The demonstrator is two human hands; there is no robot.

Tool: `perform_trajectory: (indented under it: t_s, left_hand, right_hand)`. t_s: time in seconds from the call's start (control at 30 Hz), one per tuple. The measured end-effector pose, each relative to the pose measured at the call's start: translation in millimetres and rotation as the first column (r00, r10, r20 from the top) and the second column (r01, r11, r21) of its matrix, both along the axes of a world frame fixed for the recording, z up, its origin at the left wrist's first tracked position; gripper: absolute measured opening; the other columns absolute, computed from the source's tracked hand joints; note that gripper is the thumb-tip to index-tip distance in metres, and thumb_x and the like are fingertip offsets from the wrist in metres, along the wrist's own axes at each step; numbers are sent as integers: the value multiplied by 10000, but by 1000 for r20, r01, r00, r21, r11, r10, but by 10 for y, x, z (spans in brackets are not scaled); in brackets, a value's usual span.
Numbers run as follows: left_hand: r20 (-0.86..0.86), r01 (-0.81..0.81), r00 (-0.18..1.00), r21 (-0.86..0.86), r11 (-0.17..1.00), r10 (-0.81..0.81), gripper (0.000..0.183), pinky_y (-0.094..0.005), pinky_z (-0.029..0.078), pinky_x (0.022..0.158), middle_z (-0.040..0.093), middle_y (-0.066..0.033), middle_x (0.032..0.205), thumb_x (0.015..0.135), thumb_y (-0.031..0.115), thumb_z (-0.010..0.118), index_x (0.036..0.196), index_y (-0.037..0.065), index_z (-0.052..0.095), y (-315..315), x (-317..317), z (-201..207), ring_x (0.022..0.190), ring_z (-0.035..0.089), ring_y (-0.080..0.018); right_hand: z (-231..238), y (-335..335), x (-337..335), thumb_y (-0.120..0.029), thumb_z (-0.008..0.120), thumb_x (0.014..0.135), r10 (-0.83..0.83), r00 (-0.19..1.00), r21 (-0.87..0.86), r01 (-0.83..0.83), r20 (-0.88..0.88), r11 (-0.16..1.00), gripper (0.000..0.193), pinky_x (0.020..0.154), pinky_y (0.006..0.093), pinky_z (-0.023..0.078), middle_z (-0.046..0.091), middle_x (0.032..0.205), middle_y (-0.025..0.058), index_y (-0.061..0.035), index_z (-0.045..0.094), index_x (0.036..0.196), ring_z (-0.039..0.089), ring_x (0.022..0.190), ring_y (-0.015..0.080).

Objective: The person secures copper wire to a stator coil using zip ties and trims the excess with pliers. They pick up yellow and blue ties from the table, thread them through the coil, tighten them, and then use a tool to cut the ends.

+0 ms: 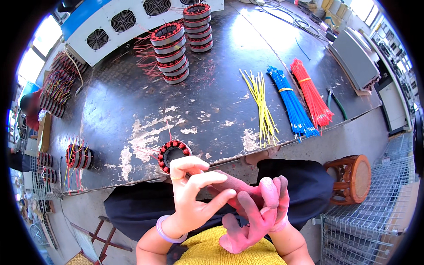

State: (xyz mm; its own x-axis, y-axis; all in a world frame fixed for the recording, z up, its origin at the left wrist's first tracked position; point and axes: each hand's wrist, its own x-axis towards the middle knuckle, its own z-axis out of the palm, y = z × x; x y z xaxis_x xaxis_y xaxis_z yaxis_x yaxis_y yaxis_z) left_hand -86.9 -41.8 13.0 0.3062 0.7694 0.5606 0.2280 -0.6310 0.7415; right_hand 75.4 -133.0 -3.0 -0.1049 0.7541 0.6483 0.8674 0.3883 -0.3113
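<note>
Pink glove material (pixel 256 216) with greyish fingertips covers the right hand (pixel 263 210) at the lower centre of the frame, its finger shapes bent and spread at different angles. They overlap so much that I cannot tell whether this hand also grips a second glove. Bare, the left hand (pixel 190 203) comes in just left of it, wearing a pale lilac bracelet (pixel 164 234); its fingers are curved and its thumb stands apart from them. Index fingertip and thumb tip lie right against the glove's left-pointing fingers in this view, but whether they pinch the fabric cannot be told.

Just beyond the left hand, partly hidden by its raised fingers, a ring-shaped core with red windings (pixel 164 154) lies at the near edge of the dark, worn workbench (pixel 212 119). Farther up, well apart from both hands, stand two stacks of similar cores (pixel 170 57). Right of centre lie bundles of yellow wires (pixel 261 108), blue wires (pixel 292 106) and red wires (pixel 311 95), with green-handled pliers (pixel 338 106) beside the red ones. Another wired group of cores (pixel 80 157) sits at the lower left.
</note>
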Motion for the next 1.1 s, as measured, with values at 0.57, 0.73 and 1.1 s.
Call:
perform_trajectory:
  t_s: [0.57,0.73,1.1]
  left_hand:
    - [-296,-28,934,496,868,199,354,-309,369,785,500,62,1026,722,163,792,1051,292,789,-28,-66,2,880,470,-133]
    - [-307,-18,916,611,791,257,302,-297,369,817,484,78,1010,776,211,734,1056,310,785,-65,-93,-46,887,448,-107]
    - [-277,-47,939,481,875,203,338,-332,367,797,461,62,969,698,236,882,1007,276,750,-59,-109,6,848,457,-142]
  right_hand:
    - [-143,16,16,-241,614,604,-11,1000,128,8,27,992,544,957,525,399,528,1216,295,33,667,1071,484,1026,394]
    - [-205,68,-21,-207,609,616,-28,999,210,22,28,977,473,872,497,409,547,1188,269,28,680,1021,478,992,365]
    - [-237,33,24,-308,642,878,-145,940,273,59,309,960,313,763,570,447,576,1081,149,-129,447,1044,555,965,384]
